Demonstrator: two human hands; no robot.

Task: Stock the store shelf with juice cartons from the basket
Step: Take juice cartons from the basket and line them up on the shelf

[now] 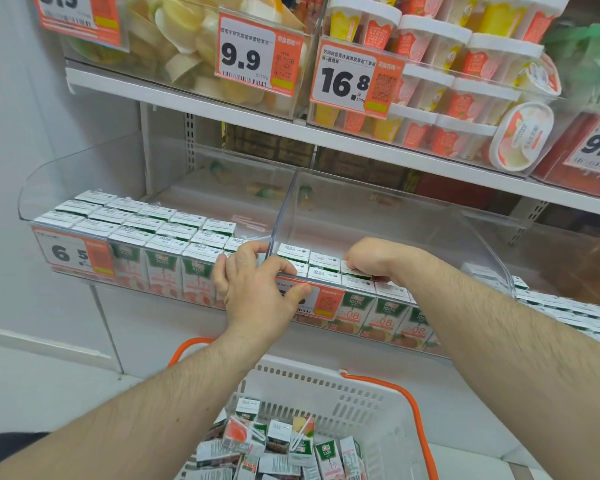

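Cartons on the left: left bin [84,202] is packed with juice cartons [163,261] standing upright in tidy rows, tops up and fronts facing out, so shoppers can read them through the clear wall.
Price tag: a 6.5 label [73,252] clipped on that bin's front edge.
Left hand: left hand [257,282] sits on the front rim by the clear divider [281,209], fingers over the top and thumb pressing the front tag – looks like it's steadying the bin, not holding a carton.
Right hand: right hand [371,256] is down inside the right bin [465,237], fingers curled onto a green-topped carton [355,273] in the second row – I'd say it's seating it snug against its neighbours.
Right bin: only a couple of front rows filled, plenty of bare space behind, so this side is far from done.
Basket: white basket [361,400] with orange handles sits below the shelf, a loose jumble of cartons [278,441] waiting in it, close enough to grab without stepping.
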